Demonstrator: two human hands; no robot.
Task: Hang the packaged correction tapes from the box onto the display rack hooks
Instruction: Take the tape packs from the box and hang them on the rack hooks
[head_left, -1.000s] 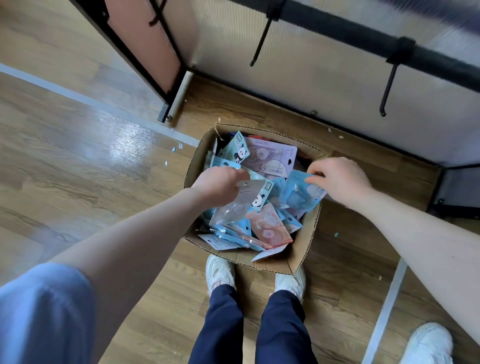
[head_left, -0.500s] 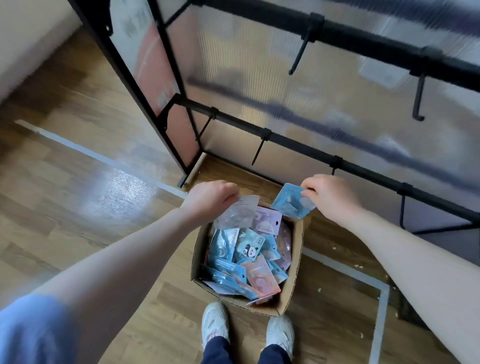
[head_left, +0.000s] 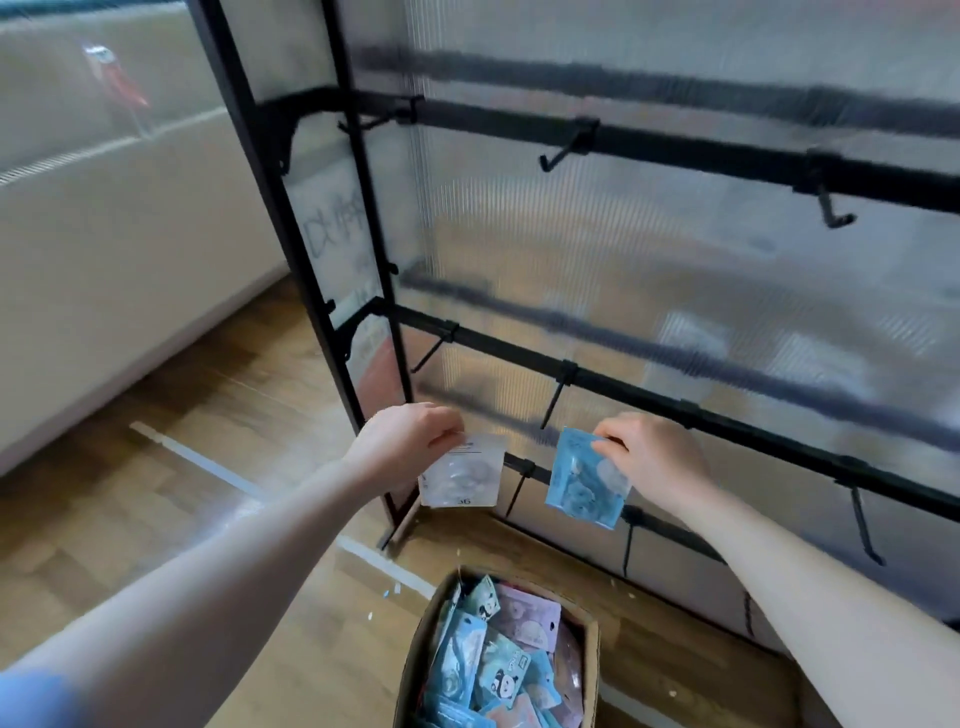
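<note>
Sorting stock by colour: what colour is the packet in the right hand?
Light blue packet, pinched at its top by the right hand; head view.

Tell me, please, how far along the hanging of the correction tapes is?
Barely begun: every visible hook is bare. The left hand pinches a white pack, the right hand a blue pack. The box remains full.

Left hand (head_left: 410, 447) pinches a white packet (head_left: 462, 475) by its top edge; right hand (head_left: 649, 457) pinches a blue packet (head_left: 582, 480) likewise. Both hang in front of the black display rack (head_left: 623, 140), near its middle rail's hooks (head_left: 553, 402). Cardboard box (head_left: 415, 660) of packets on the floor below.
</note>
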